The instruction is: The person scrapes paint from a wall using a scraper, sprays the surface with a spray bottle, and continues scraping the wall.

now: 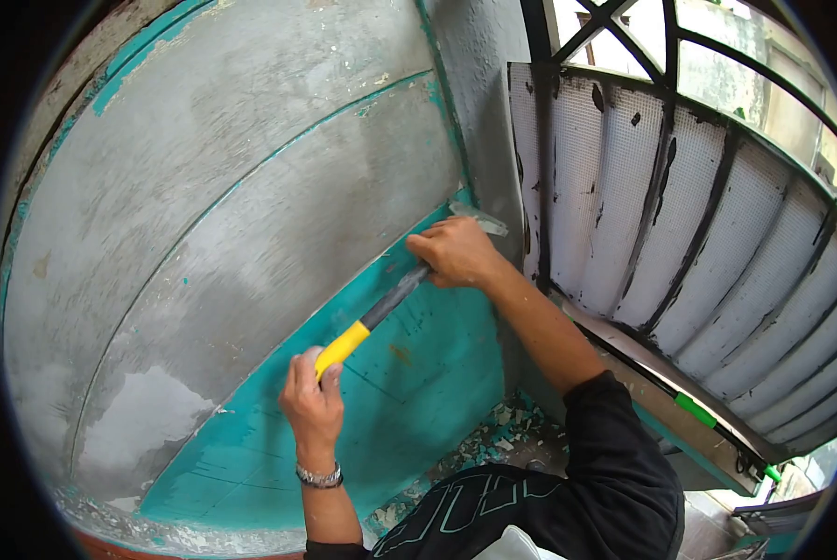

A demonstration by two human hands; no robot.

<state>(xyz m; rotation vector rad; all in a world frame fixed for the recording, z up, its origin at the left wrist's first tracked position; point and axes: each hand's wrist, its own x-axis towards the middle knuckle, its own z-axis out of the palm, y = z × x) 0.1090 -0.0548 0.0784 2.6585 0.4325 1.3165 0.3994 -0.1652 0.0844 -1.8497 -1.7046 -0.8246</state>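
A long paint scraper (345,343) with a yellow and dark grey handle lies slantwise across the wall in front of me. My left hand (312,397) is closed round the yellow end of the handle, with a metal bracelet on that wrist. Higher up, my right hand (457,250) grips the tool near its head and hides part of it. A flat, pale blade (480,219) shows just past the right knuckles, close to the wall's corner. Turquoise paint (418,350) covers the lower panel under both hands, while the upper wall (278,201) is scraped to grey.
Paint flakes (507,429) lie heaped along the foot of the wall. To the right stands a metal gate (666,196) with pale sheeting and dark bars. A ledge with a green-marked rod (696,411) runs below it.
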